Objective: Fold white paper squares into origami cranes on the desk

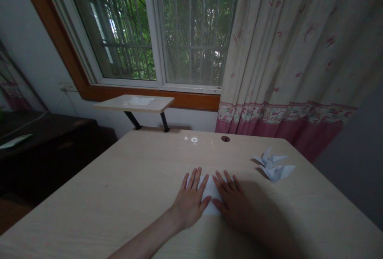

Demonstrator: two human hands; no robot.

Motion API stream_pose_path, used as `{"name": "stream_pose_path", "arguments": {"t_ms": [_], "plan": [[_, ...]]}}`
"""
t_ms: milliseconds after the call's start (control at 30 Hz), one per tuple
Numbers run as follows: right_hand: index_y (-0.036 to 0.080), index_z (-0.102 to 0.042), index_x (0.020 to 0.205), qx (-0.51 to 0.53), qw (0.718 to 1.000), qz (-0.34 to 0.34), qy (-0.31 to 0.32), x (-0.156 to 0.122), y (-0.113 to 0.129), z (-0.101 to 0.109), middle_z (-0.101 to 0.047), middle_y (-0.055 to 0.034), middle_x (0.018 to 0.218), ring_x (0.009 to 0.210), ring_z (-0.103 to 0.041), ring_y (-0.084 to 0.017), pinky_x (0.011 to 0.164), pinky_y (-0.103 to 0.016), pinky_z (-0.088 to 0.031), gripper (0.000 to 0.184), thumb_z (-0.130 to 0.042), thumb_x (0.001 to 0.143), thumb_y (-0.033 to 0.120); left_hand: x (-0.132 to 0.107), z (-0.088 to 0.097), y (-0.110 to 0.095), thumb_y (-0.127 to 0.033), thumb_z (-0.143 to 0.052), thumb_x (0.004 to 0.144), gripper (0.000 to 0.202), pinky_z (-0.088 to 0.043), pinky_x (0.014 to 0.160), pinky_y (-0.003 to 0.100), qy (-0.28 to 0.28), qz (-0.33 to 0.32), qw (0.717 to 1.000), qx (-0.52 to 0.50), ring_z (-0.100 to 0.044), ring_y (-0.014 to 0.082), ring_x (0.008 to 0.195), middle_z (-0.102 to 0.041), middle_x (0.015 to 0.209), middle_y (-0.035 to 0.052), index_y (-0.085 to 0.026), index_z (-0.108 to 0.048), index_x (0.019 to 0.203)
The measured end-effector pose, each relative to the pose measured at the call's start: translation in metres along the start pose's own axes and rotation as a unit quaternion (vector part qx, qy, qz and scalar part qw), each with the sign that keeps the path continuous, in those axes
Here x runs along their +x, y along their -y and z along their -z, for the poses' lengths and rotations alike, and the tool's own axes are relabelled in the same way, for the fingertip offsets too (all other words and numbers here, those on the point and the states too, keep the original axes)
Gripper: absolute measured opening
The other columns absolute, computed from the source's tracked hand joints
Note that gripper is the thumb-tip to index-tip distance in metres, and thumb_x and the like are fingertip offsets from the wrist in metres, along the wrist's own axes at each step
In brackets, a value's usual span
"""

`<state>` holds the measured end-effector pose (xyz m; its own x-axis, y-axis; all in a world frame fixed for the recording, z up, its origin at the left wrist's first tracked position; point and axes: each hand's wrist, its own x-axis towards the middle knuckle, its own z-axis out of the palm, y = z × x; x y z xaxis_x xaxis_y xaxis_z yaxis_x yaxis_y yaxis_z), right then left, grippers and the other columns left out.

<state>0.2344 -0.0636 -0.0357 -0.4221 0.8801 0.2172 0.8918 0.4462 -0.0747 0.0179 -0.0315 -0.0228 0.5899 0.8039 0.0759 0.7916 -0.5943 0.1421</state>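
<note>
A sheet of white paper (212, 195) lies flat on the table, partly covered by both of my hands. My left hand (191, 201) rests on its left side with the fingers spread. On the right side lies my right hand (231, 199), its fingers also spread and pointing away from me. The two thumbs come close together near the middle of the sheet. To the right of my hands stand two folded white paper cranes (277, 171), one just behind the other.
The pale wooden table (134, 179) carries a small raised shelf (113, 105) at its back left, with white paper (139, 101) on top. A round cable hole (225, 139) is near the back edge. Behind are a barred window (191, 32) and a flowered curtain (287, 51).
</note>
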Motion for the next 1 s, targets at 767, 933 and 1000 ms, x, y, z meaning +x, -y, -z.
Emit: {"name": "stream_pose_path", "arguments": {"t_ms": [767,933,1000], "plan": [[0.026,-0.034,0.154,0.038,0.998,-0.032,0.037,0.018,-0.026,-0.002,-0.03,-0.0128,0.16,0.15,-0.021,-0.033,0.119,-0.059,-0.022,0.068,-0.036,0.098,0.064,0.018,0.017,0.031,-0.053,-0.035,0.103,0.059,-0.016,0.122,0.055,0.028,-0.087,0.995,-0.05,-0.019,0.0266,0.152,-0.024,0.163,0.007,-0.03,-0.024,0.156],[0.024,-0.033,0.154,0.042,0.998,-0.029,0.029,0.015,-0.031,-0.004,-0.03,-0.0142,0.16,0.15,-0.02,-0.033,0.119,-0.059,-0.023,0.067,-0.039,0.099,0.061,0.015,0.024,0.037,-0.053,-0.044,0.101,0.064,-0.017,0.122,0.054,0.032,-0.14,0.985,-0.094,-0.025,0.0246,0.15,-0.03,0.16,0.0066,-0.032,-0.022,0.156],[0.022,-0.033,0.154,0.042,0.998,-0.024,0.027,0.013,-0.033,-0.005,-0.029,-0.0148,0.16,0.15,-0.02,-0.033,0.119,-0.058,-0.024,0.067,-0.04,0.099,0.06,0.014,0.023,0.039,-0.059,-0.049,0.097,0.068,-0.015,0.122,0.055,0.035,-0.15,0.984,-0.093,-0.025,0.0264,0.15,-0.029,0.161,0.0082,-0.031,-0.028,0.155]]}}
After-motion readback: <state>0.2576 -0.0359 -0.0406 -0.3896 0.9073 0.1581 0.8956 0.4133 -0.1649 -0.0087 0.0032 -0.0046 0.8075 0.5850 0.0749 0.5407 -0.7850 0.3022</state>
